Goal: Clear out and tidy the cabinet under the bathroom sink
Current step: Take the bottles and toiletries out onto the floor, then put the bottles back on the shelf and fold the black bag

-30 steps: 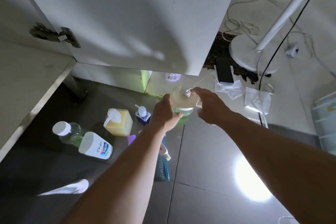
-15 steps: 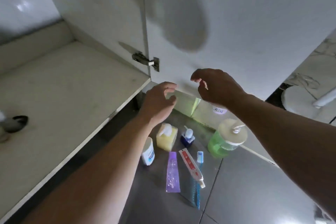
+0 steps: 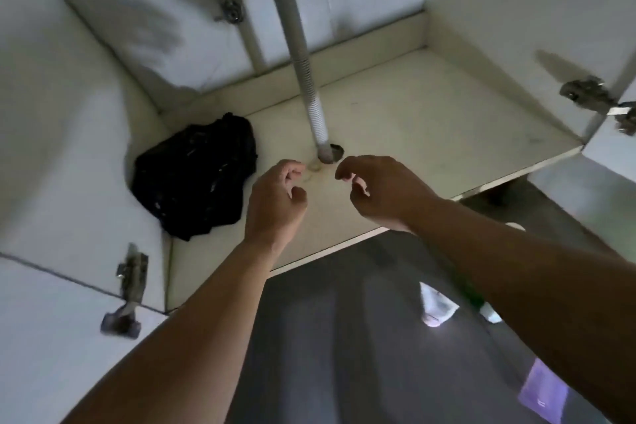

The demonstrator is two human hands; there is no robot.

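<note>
The open cabinet floor (image 3: pixel 430 120) is pale and stained. On its left side lies a crumpled black plastic bag (image 3: pixel 196 175). A grey drain hose (image 3: pixel 303 55) comes down into a hole in the floor near the middle. My left hand (image 3: pixel 275 203) and my right hand (image 3: pixel 382 189) both hover over the cabinet's front edge, just in front of the hose. Each has loosely curled fingers and holds nothing. The bag is a short way left of my left hand.
Cabinet doors stand open on both sides, with metal hinges at left (image 3: pixel 127 289) and right (image 3: pixel 595 100). On the dark tiled floor (image 3: pixel 344 337) below lie a white bottle (image 3: pixel 437 306) and a purple tube (image 3: pixel 543 392), partly hidden by my right arm.
My hands let go of the green soap bottle on the floor and rose. The view swung from the floor items to the cabinet's inside, with both hands now over its front edge.
</note>
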